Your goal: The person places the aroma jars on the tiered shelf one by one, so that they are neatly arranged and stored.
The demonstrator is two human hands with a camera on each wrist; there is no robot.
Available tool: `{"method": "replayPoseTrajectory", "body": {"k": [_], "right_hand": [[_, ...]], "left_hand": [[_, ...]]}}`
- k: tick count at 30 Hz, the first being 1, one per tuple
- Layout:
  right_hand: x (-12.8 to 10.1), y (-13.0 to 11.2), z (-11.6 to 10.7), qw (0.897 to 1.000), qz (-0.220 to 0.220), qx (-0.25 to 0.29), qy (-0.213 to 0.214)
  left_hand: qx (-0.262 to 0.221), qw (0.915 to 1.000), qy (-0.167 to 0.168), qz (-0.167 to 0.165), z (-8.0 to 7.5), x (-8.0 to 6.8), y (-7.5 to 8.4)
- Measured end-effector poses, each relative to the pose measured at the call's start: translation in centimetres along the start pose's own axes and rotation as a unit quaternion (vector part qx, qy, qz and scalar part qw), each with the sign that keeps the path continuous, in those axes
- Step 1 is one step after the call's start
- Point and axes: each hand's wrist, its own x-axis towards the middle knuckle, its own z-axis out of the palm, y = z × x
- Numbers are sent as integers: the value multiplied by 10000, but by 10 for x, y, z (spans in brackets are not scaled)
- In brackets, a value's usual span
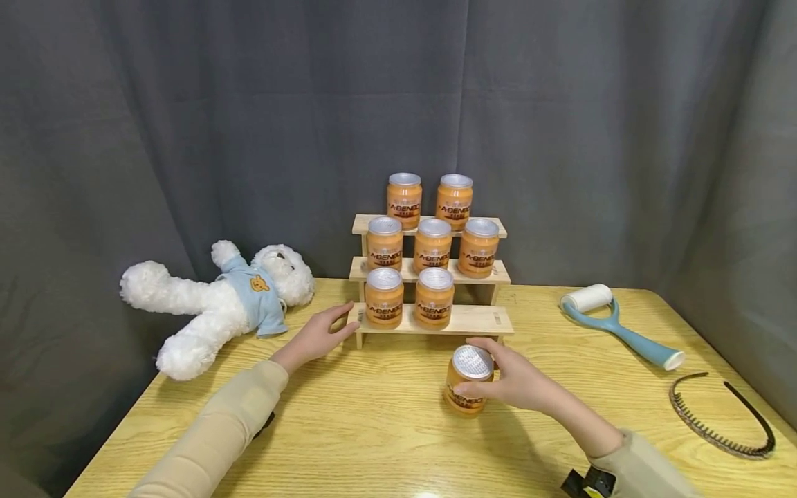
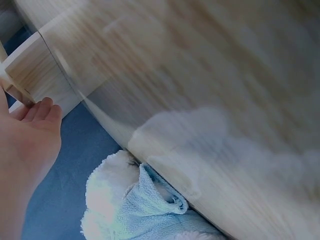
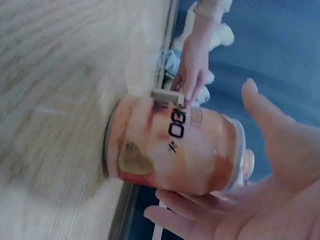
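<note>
A three-step wooden rack (image 1: 468, 320) at the back of the table holds several orange jars with silver lids (image 1: 434, 243). One more orange jar (image 1: 465, 401) stands on the table in front of it. My right hand (image 1: 492, 373) wraps this jar from the right, thumb at the lid's far side and fingers along the front. In the right wrist view the fingers (image 3: 175, 212) lie against the jar (image 3: 175, 150). My left hand (image 1: 317, 335) lies flat with straight fingers, its tips at the left end of the bottom step (image 2: 35, 65).
A white teddy bear in a blue shirt (image 1: 218, 304) lies at the table's back left, close to my left hand. A blue lint roller (image 1: 616, 321) and a black headband (image 1: 716, 432) lie on the right. A grey curtain hangs behind the wooden table (image 1: 373, 422).
</note>
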Motion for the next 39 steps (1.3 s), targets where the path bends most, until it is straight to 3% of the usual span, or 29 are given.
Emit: {"method": "replayPoseTrajectory", "body": {"k": [8, 17, 39], "right_hand": [[3, -5, 6, 9988, 317, 232, 294], [4, 2, 2, 9986, 103, 172, 495], [14, 7, -58, 9912, -122, 155, 1306]], "left_hand": [[-37, 10000, 28, 27, -1, -1, 1], [-27, 10000, 35, 0, -1, 0, 2], [-43, 10000, 46, 3, 1, 0, 0]]}}
